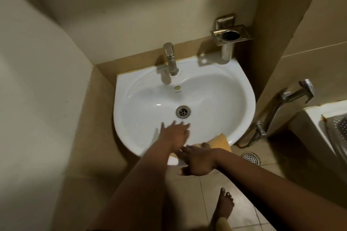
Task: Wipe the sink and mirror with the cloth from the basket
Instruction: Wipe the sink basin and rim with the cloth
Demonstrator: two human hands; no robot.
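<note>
So our yellow cloth (221,141) is draped over the sink's (120,99) front rim, just right of our right hand (199,161), which lies flat, fingers loose, nearest it. Our left hand (174,134) is spread open inside the basin, holding nothing.

Left hand (174,134) reaches forward, fingers spread; right hand (197,161) lies flat beside it, fingers straight.

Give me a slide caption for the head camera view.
Left hand spread in the white sink, right hand on the yellow cloth at its front rim.
</note>
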